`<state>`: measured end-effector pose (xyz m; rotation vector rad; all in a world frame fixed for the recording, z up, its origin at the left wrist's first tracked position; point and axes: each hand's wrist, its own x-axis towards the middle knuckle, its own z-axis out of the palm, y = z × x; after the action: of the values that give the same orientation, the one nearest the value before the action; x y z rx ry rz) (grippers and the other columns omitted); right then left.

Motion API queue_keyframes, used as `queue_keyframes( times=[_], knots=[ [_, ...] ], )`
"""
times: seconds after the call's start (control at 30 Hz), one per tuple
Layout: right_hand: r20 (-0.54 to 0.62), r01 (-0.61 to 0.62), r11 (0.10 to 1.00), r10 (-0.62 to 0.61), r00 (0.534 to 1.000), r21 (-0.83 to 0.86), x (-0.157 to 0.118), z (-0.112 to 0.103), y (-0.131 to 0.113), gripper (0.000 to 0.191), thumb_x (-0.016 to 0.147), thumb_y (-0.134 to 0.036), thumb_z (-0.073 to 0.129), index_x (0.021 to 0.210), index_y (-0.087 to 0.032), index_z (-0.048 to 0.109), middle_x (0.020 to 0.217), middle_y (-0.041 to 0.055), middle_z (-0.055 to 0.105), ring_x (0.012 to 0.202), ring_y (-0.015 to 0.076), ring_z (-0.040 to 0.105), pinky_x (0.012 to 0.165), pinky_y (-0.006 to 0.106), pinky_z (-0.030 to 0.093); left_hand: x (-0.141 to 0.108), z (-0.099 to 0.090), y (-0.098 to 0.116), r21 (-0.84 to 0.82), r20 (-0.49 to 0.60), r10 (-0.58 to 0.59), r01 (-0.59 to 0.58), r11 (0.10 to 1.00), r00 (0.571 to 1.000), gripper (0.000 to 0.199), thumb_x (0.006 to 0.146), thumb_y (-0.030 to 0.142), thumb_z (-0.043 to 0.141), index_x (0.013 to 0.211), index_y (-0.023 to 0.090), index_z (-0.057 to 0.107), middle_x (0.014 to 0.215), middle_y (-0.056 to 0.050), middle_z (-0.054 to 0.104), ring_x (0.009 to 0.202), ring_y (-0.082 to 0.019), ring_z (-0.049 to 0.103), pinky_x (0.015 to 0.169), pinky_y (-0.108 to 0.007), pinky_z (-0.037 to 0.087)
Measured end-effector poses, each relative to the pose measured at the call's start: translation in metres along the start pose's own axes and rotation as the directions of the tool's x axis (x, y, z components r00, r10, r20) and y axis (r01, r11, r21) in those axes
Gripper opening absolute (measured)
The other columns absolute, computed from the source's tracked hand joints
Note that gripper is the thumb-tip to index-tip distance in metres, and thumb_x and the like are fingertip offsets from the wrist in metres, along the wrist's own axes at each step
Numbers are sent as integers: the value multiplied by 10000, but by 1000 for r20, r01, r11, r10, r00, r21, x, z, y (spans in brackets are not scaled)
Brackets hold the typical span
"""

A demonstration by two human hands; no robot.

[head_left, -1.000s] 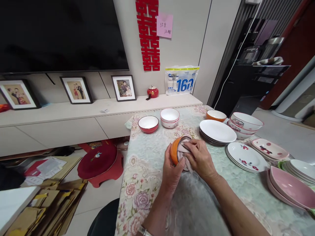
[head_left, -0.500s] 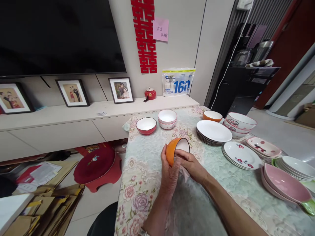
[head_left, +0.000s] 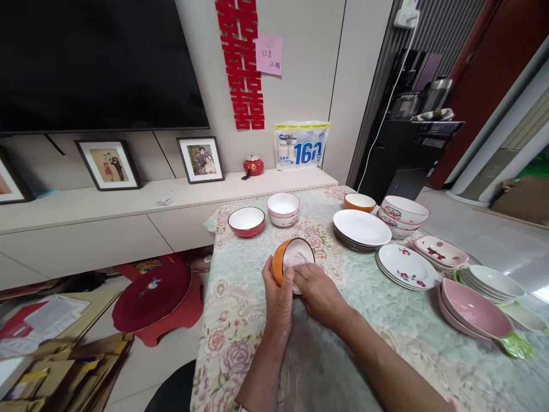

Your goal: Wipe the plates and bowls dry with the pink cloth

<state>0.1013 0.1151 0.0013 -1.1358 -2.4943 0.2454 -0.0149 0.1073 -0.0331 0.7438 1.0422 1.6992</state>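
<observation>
An orange bowl (head_left: 279, 264) with a white inside is tilted on its side above the table, its opening turned to the right. My left hand (head_left: 278, 294) is wrapped round its outer wall from the lower left, thumb at the rim. My right hand (head_left: 318, 289) reaches into the opening, fingers pressed together on a pale cloth (head_left: 295, 257) that lies against the inner wall. Part of the cloth is hidden by the fingers. Behind the bowl stand a red bowl (head_left: 246, 222) and two stacked white bowls (head_left: 283, 209).
Right of my hands are a stack of plates (head_left: 362, 228), flowered plates (head_left: 407, 267), pink leaf-shaped bowls (head_left: 476, 309), large white bowls (head_left: 403, 212) and another orange bowl (head_left: 359, 202). A red stool (head_left: 154, 297) stands left of the floral-covered table (head_left: 240, 332).
My right hand has moved deeper into the orange bowl, and the cloth that hung below it is now inside. The view has shifted slightly to the right.
</observation>
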Motion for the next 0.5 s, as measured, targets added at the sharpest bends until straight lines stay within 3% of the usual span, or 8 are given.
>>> queue_keyframes(
  times=[0.07, 0.13, 0.2, 0.27, 0.37, 0.43, 0.5],
  knots=[
    [-60, -14, 988, 24, 998, 156, 1, 4, -2, 260, 799, -35, 518, 989, -153, 649, 988, 88, 655, 958, 223, 563, 882, 341, 439, -2, 2, 1, -45, 15, -23, 23, 999, 1000, 764, 821, 437, 711, 1449, 246, 322, 1469, -129, 473, 1306, -248, 520, 1090, -370, 420],
    [-122, -36, 917, 91, 988, 397, 3, 6, -6, 125, 846, -96, 522, 809, -178, 608, 824, 28, 614, 796, 172, 551, 753, 279, 442, -4, 4, 3, -82, 32, -38, 40, 996, 999, 804, 802, 419, 733, 1457, 247, 301, 1476, -133, 466, 1290, -246, 535, 1068, -357, 440],
    [-148, -46, 796, 169, 975, 604, 5, 6, -11, 161, 864, -131, 518, 715, -189, 538, 737, -8, 546, 705, 140, 515, 671, 244, 424, -6, 5, 7, -113, 52, -50, 56, 992, 997, 841, 788, 406, 746, 1470, 259, 275, 1471, -129, 474, 1257, -247, 563, 1042, -358, 465],
    [-136, -33, 723, 174, 975, 690, 6, 6, -14, 124, 833, -110, 528, 740, -192, 535, 767, -11, 543, 725, 138, 519, 669, 235, 427, -7, 6, 10, -147, 60, -64, 72, 986, 996, 844, 790, 408, 741, 1475, 272, 267, 1451, -125, 496, 1223, -247, 589, 1019, -362, 483],
    [-109, 49, 807, 20, 994, 588, 5, 2, -13, 249, 746, -21, 504, 905, -191, 595, 951, 25, 612, 887, 170, 558, 787, 266, 451, -7, 5, 14, -191, 27, -75, 79, 978, 997, 753, 811, 438, 709, 1441, 249, 342, 1399, -131, 542, 1212, -251, 598, 1015, -358, 485],
    [-60, 106, 899, -89, 994, 426, 3, 0, -9, 369, 720, 4, 481, 1009, -186, 611, 1075, 64, 631, 998, 201, 558, 879, 313, 446, -5, 5, 14, -203, 16, -88, 89, 975, 996, 696, 829, 457, 684, 1417, 238, 384, 1363, -134, 569, 1201, -258, 605, 1018, -369, 483],
    [-12, 101, 969, -101, 995, 225, 2, -2, -4, 392, 747, -10, 477, 1073, -177, 618, 1130, 99, 636, 1055, 237, 547, 945, 380, 423, -4, 5, 14, -210, 21, -98, 100, 973, 995, 680, 834, 446, 684, 1415, 247, 391, 1368, -128, 568, 1220, -261, 594, 1037, -380, 468]
  ],
)
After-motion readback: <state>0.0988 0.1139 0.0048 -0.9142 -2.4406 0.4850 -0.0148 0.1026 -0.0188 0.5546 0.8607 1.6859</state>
